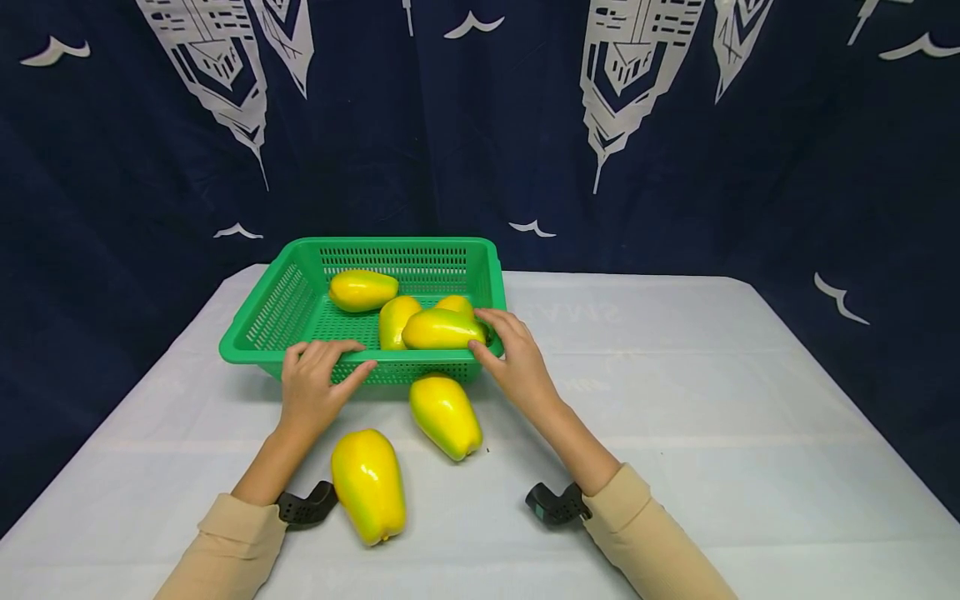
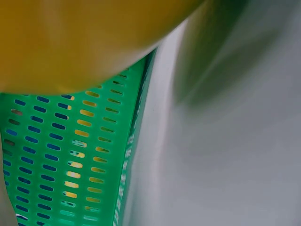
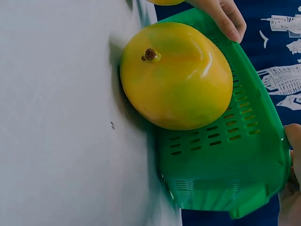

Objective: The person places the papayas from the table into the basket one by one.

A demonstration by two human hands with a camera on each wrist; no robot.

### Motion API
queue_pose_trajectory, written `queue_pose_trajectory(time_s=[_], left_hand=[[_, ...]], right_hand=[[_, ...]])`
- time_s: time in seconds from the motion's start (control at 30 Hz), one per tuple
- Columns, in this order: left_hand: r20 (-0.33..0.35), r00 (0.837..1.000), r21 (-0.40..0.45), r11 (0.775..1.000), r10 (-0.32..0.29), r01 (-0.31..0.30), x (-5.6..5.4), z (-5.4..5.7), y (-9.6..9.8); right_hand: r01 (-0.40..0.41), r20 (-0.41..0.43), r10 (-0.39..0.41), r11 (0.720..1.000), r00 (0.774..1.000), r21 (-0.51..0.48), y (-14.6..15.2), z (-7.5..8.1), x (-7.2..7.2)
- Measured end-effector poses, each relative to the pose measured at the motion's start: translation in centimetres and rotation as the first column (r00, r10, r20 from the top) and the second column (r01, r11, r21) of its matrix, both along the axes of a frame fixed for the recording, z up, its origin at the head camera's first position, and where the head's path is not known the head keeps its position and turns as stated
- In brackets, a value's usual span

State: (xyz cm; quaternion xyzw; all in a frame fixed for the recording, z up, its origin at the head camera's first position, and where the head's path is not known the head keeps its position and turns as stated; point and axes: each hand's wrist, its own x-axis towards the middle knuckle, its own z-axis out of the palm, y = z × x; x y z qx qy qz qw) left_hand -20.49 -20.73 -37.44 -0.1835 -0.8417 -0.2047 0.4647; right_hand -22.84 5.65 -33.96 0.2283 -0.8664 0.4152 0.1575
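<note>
A green plastic basket (image 1: 360, 357) stands on the table with several yellow papayas inside. My left hand (image 1: 318, 379) grips its front rim, fingers over the edge and thumb outside. At the front right corner, my right hand (image 1: 517, 358) reaches over the rim. Its thumb and index finger bracket the right end of the papaya (image 1: 442, 330) that lies on top of others. One papaya (image 1: 446, 417) lies on the table just before the basket, large in the right wrist view (image 3: 176, 77). Another papaya (image 1: 367, 487) lies beside my left wrist and fills the top of the left wrist view.
A white cloth covers the table (image 1: 675, 400). Behind it hangs a dark blue curtain (image 1: 450, 125) with white prints. One more papaya (image 1: 363, 290) lies at the back left inside the basket. Black wrist cameras (image 1: 557, 504) sit at both beige cuffs.
</note>
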Motion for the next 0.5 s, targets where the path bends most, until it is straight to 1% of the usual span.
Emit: queue_pose_trajectory(time_s=[0.3,0.5], left_hand=[[-0.003,1.0,-0.004,1.0,-0.006,0.006,0.01,-0.17,-0.1],[0.001,1.0,-0.006,1.0,0.003,-0.003,-0.04,-0.15,-0.12]], right_hand=[[-0.031,0.017,0.032,0.999,0.999,-0.02,0.38,-0.04,0.02],[-0.057,0.049,0.06,0.996,0.997,-0.075,0.63,0.27,0.09]])
